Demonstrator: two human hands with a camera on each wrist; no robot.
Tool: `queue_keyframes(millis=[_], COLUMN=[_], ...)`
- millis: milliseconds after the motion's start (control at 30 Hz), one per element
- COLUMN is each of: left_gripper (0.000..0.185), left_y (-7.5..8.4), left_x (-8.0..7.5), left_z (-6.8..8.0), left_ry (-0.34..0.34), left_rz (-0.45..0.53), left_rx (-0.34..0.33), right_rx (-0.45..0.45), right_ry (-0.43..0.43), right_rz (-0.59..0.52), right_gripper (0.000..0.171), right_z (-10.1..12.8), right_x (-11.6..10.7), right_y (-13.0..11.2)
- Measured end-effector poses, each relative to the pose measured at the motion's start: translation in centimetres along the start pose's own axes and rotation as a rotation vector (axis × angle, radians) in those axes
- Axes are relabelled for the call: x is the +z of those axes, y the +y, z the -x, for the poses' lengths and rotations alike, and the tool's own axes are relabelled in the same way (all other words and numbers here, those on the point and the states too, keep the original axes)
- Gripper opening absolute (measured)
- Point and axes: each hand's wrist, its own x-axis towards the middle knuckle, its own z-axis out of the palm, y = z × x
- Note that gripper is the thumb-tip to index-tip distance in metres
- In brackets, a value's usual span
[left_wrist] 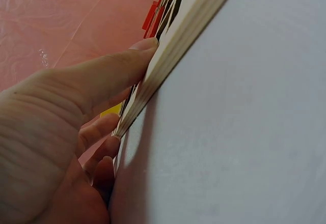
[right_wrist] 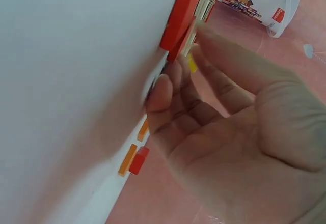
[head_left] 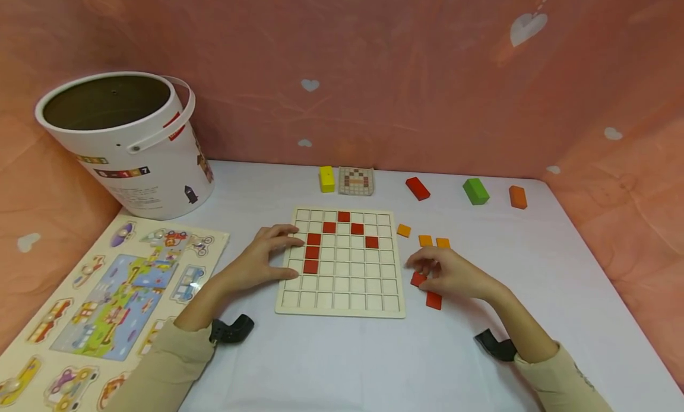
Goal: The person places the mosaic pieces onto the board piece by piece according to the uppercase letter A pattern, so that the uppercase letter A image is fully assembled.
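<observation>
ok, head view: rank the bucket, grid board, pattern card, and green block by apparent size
1. Bucket
2. Grid board
3. Pattern card
4. Green block

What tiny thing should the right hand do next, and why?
Maybe the right hand should move a nearby red tile onto the board, just below the rightmost red square. Three red squares run down the left side, but the cells under that right one are bare, so this might even up the shape.
</observation>
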Motion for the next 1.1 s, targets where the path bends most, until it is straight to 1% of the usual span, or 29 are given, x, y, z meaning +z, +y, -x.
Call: queue_keyframes(millis=[300, 400, 533, 633, 800, 967, 1100], left_gripper=[0.059, 0.059, 0.059, 0.059, 0.059, 0.06, 0.06], left_y=[0.0, 0.0, 0.0, -0.1, -0.1, -0.1, -0.1], left_x=[-0.1, -0.1, 0.0, 0.0, 0.0, -0.1, -0.1], left_z=[0.0, 0.0, 0.0, 0.0, 0.0, 0.0, 0.1], left_ry=[-0.003, -0.003, -0.001, -0.002, -0.004, -0.006, -0.004], left_rz=[-0.001, 0.001, 0.001, 0.002, 0.002, 0.006, 0.008], left_rx=[0.005, 0.003, 0.003, 0.004, 0.006, 0.002, 0.006], right_rx=[0.041, 0.04, 0.014, -0.002, -0.015, -0.023, -0.015], right_ry=[0.001, -0.013, -0.032, -0.024, -0.002, -0.026, -0.055], right_rz=[0.047, 0.059, 0.043, -0.016, -0.128, -0.153, -0.143], right_gripper=[0.02, 0.019, 0.015, 0.014, 0.017, 0.021, 0.019], right_z=[0.0, -0.2, -0.8, -1.8, -4.5, -7.1, -8.3], right_x=[0.1, 0.1, -0.3, -0.7, -1.0, -0.5, 0.3], right_y=[-0.4, -0.5, -0.9, -1.2, -2.1, -3.4, -4.0])
